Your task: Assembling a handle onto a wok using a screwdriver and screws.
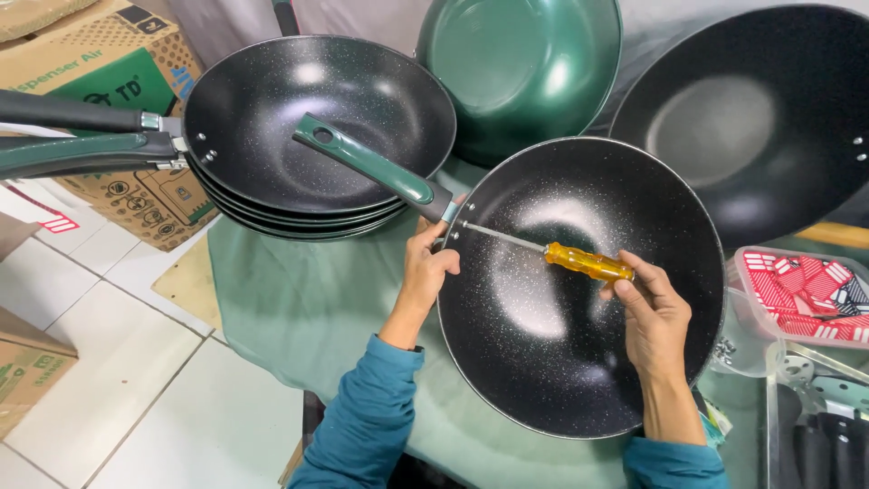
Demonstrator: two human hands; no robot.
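Our left hand [425, 267] clamps the rigid, weighty speckled pan [579, 290] at its rim beside the green handle [376, 167]. Our right hand [654, 312] is closed round the amber screwdriver [587, 263], centre frame; its smooth handle looks slippery.

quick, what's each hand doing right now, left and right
Left hand: closed on the rim of the black pan, by its green handle.
Right hand: closed around the yellow-handled screwdriver, tip at the handle joint.

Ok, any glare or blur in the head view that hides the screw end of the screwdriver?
Head view: sharp, no motion blur; soft overhead glare patches on the speckled pan, none over the screwdriver tip by the left hand; wide-lens bending at edges.
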